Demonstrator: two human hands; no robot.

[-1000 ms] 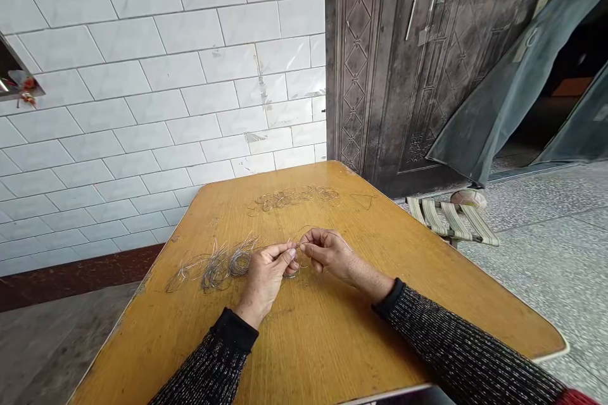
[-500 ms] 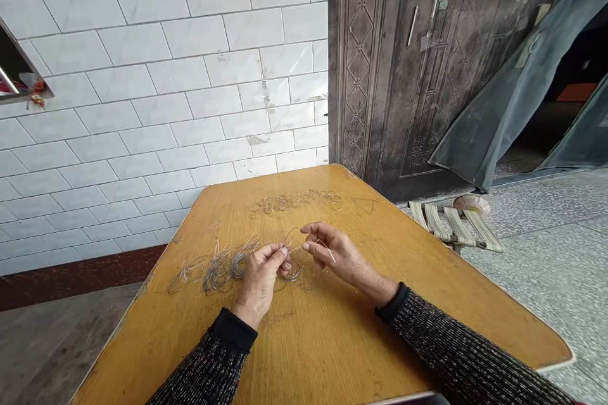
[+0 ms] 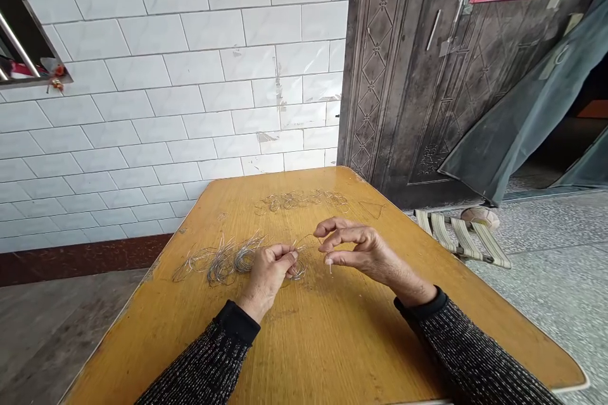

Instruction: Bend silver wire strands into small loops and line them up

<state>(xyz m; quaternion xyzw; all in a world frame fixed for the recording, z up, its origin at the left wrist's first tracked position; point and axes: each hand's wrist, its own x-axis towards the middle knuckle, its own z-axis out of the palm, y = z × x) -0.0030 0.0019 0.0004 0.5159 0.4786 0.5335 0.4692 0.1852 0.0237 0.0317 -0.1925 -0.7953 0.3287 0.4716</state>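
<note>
My left hand (image 3: 270,271) is closed, thumb against fingers, pinching a thin metal wire (image 3: 308,237) above the table. The wire arches rightward to my right hand (image 3: 363,253). That hand's fingers are spread and curved around the wire, with its thumb apart below them. A short pale wire end shows under the thumb tip; the stretch behind the fingers is hidden. Beside and partly behind my left hand, coiled wire bundles (image 3: 222,266) lie in a row. One more coil (image 3: 299,269) is partly covered by my left fingertips.
Thinner wire loops (image 3: 287,201) lie along the far part of the wooden table (image 3: 323,342), with a bent wire piece (image 3: 371,209) to their right. White tiled wall (image 3: 204,95) and a dark door (image 3: 403,107) stand behind. A strapped stool (image 3: 463,237) is beyond the right edge.
My right hand has moved slightly right, and its fingers have spread wider from the thumb. My left hand keeps its pinch on the wire. The camera view has shifted a little.
</note>
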